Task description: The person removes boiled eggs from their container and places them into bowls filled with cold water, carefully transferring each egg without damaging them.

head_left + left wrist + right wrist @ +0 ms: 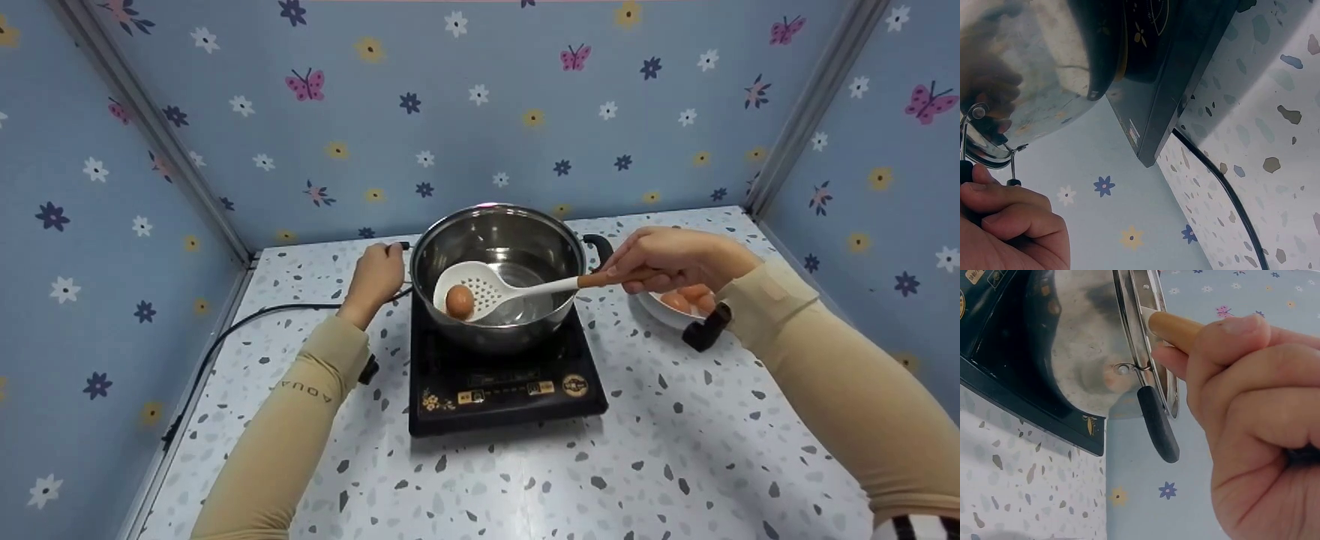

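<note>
A steel pot [499,341] sits on a black induction cooker [510,405]. My left hand [377,274] grips the pot's left handle, its fingers curled round the black grip in the left wrist view. With my right hand [660,259] I hold the wooden handle [1176,331] of a white slotted skimmer [480,281]. The skimmer's bowl is inside the pot's mouth, at the left, and one brown egg [460,301] lies in it. The pot's right black handle [1158,424] is free, close by my right fingers.
A white bowl [660,311] with several brown eggs [686,300] stands right of the cooker, partly hidden by my right hand and wrist camera. A black cable [255,315] runs left from the cooker over the speckled table [510,487]. Flowered walls [495,112] enclose the back and sides.
</note>
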A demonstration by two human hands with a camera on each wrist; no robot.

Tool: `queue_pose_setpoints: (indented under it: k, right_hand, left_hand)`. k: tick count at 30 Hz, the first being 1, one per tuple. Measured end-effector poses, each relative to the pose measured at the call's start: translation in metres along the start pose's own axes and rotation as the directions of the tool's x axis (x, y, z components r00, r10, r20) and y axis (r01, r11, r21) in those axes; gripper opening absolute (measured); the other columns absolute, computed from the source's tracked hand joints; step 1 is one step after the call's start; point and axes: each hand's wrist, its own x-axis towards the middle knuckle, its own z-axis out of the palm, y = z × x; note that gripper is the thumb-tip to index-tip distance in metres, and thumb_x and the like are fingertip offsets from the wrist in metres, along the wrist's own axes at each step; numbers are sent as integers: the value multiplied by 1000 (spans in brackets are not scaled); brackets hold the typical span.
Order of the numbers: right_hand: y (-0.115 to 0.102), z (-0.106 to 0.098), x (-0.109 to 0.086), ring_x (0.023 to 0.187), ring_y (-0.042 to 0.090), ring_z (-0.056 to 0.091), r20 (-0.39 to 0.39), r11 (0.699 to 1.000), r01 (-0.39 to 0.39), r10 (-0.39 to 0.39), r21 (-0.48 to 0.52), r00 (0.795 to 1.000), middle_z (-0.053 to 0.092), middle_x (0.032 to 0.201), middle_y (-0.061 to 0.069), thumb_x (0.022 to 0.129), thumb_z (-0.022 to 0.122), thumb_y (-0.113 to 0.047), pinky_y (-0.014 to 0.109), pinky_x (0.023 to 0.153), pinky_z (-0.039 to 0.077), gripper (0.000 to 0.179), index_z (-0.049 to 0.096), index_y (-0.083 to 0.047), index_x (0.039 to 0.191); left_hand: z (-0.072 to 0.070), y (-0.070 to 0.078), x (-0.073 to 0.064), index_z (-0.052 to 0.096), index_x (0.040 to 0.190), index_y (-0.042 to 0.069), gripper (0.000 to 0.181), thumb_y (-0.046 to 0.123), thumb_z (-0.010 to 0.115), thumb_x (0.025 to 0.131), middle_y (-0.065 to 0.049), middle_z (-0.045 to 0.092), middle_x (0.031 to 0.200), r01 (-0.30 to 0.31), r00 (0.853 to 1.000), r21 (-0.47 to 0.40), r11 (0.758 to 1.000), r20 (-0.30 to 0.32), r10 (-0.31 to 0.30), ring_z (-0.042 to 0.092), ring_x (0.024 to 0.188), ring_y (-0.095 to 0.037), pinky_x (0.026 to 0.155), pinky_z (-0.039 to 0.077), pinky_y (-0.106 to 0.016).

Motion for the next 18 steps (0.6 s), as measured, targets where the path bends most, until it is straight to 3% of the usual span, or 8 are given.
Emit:
queue_pose_setpoints:
  k: [4, 11, 18]
  right_hand:
    - [5, -3, -2, 43, 5, 34, 3, 999, 9, -9, 34, 1000, 60, 65, 0, 111, 58, -13, 20, 44, 29, 22, 79, -7, 114]
    - [10, -9, -8, 43, 5, 35, -2, 989, 26, -25, 143, 1000, 58, 64, 1, 113, 53, -12, 21, 45, 29, 23, 74, -3, 115]
    - [14, -15, -14, 44, 5, 37, -44, 989, 60, -55, 132, 998, 59, 64, -2, 113, 51, -13, 19, 44, 30, 23, 72, -5, 115]
  left_hand:
    - [1, 0, 0, 50, 87, 11, 39, 25, 31, 118, -3, 43, 77, 2, 1000, 3, 1000, -2, -2, 44, 68, -21, 71, 40, -39]
    - [1, 0, 1, 52, 90, 9, 39, 25, 30, 118, -4, 43, 78, 7, 1000, 4, 1000, 11, -7, 43, 69, -20, 70, 39, -39]
    - [1, -1, 2, 49, 88, 10, 39, 25, 30, 118, -4, 42, 77, 2, 1000, 6, 1000, 7, -2, 42, 67, -20, 69, 38, -38]
